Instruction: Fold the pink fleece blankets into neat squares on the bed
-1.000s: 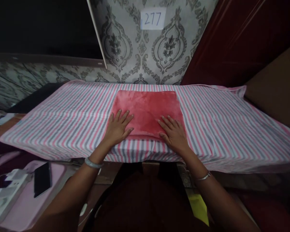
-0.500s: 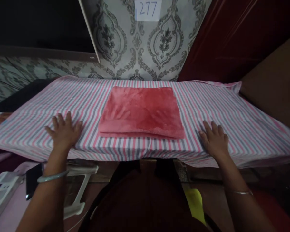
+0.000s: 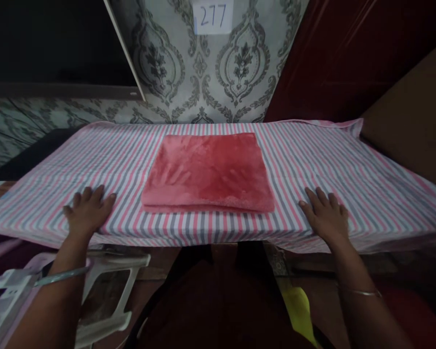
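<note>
A folded pink-red plush cloth (image 3: pixel 209 172) lies flat near the middle of a table covered with a striped pink, grey and white cloth (image 3: pixel 290 160). Faint hand-shaped marks show in its pile. To its left, my left hand (image 3: pixel 88 209) rests palm down on the striped cloth near the front edge, fingers spread. On the other side, my right hand (image 3: pixel 325 213) lies palm down on the striped cloth, its fingers also apart. Neither hand touches the plush cloth, and both are empty.
Behind the table is a patterned wall with a paper sign (image 3: pixel 213 17) reading 277. A dark screen (image 3: pixel 54 43) hangs at the upper left, and a dark red panel (image 3: pixel 323 63) stands at the right. Below the table's left front is a white plastic frame (image 3: pixel 127 286).
My left hand has shifted slightly left and toward the front edge. My right hand has barely moved. The whole view has tilted a little; the plush cloth stays in place.
</note>
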A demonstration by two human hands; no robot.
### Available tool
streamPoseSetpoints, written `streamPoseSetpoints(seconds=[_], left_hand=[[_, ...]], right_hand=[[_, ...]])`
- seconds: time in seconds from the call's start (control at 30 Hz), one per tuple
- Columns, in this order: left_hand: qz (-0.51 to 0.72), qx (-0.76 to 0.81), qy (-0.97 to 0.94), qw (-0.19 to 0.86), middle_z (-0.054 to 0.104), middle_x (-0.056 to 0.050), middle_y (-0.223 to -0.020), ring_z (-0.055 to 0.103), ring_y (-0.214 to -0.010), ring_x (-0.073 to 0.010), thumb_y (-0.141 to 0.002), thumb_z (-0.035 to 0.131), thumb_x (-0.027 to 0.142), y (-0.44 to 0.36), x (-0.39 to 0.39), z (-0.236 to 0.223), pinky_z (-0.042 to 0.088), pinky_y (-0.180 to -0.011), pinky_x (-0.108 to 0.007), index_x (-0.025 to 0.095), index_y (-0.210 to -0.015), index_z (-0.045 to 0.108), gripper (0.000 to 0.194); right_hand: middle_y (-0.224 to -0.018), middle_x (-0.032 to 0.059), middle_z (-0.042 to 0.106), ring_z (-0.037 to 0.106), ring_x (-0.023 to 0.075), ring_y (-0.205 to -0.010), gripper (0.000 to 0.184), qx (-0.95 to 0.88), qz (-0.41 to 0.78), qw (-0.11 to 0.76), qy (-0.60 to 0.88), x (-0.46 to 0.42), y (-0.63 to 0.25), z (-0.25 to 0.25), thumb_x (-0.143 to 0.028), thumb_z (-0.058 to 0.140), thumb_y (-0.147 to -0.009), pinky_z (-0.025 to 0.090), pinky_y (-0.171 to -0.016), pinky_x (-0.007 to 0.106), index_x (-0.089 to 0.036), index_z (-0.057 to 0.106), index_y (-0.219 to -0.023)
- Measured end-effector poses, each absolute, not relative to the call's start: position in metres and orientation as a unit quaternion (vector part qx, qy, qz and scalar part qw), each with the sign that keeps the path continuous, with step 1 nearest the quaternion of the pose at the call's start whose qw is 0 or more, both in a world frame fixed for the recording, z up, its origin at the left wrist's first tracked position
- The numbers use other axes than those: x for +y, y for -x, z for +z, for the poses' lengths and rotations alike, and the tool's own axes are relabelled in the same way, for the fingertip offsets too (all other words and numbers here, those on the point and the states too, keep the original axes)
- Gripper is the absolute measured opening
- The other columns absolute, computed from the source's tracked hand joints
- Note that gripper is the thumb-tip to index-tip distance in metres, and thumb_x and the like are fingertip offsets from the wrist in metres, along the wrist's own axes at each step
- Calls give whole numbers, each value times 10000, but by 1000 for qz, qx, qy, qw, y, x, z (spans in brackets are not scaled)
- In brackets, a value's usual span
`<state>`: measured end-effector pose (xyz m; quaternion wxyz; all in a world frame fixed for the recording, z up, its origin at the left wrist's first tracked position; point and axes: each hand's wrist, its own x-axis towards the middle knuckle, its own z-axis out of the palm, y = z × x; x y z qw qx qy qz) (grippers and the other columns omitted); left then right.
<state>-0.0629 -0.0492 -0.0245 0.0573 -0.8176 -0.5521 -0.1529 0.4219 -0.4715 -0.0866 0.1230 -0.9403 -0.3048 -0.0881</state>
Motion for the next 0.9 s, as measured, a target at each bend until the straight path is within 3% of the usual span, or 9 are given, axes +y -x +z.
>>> streamPoseSetpoints(seconds=[0.13, 0.23, 0.3, 0.37, 0.57, 0.73, 0.9], left_hand=[[-274, -429, 861, 23, 396, -190, -1600, 389, -1460, -370, -925, 438, 576, 47, -69, -25, 361, -1147, -578, 178, -1508, 411, 707], [-280, -232, 931, 36, 234, -143, -1685, 274, -1530, -337, -935, 528, 508, 18, -99, -19, 294, -1209, -543, 264, -1594, 243, 758], [-258, -160, 951, 56, 241, -129, -1685, 232, -1544, -342, -935, 550, 493, -3, -115, -17, 233, -1231, -563, 283, -1583, 278, 734], [-233, -132, 961, 70, 313, -136, -1656, 242, -1540, -348, -943, 547, 469, -20, -122, -18, 212, -1233, -577, 264, -1549, 367, 664], [-153, -146, 977, 23, 496, -149, -1544, 408, -1462, -327, -924, 537, 348, -29, -119, -20, 241, -1223, -564, 228, -1527, 439, 623], [-183, -113, 976, 13, 369, -169, -1623, 304, -1516, -344, -904, 578, 375, -60, -157, -6, 204, -1235, -573, 191, -1583, 329, 746], [-192, -31, 980, 45, 301, -149, -1660, 210, -1552, -318, -889, 608, 308, -139, -212, -6, 204, -1236, -549, 187, -1599, 261, 800]], right_hand=[[-1541, 173, 459, 387, 391, -1439, 639, -363, -146, 220, 894, -464, -398, -75, -555, 338, -995, 354, -1119, 659, -206, 456, -1518], [-1645, 150, 287, 317, 340, -1494, 683, -489, -159, 285, 809, -445, -356, -51, -489, 454, -1000, 351, -1169, 583, -239, 267, -1608], [-1688, 105, 178, 232, 325, -1532, 727, -562, -154, 282, 762, -428, -329, -40, -422, 501, -1000, 335, -1189, 566, -295, 167, -1633], [-1693, 82, 172, 192, 315, -1545, 745, -607, -160, 266, 731, -412, -312, -38, -327, 507, -998, 339, -1192, 562, -327, 127, -1638], [-1652, 110, 281, 324, 337, -1487, 824, -623, -154, 253, 724, -385, -320, -65, -98, 499, -896, 426, -1137, 580, -319, 188, -1627], [-1515, 104, 495, 500, 306, -1357, 799, -617, -164, 279, 717, -376, -328, -68, -14, 427, -831, 507, -1071, 544, -326, 357, -1563], [-1341, 102, 628, 604, 281, -1229, 725, -602, -191, 331, 701, -367, -331, -52, -58, 424, -829, 543, -1025, 506, -278, 391, -1518]])
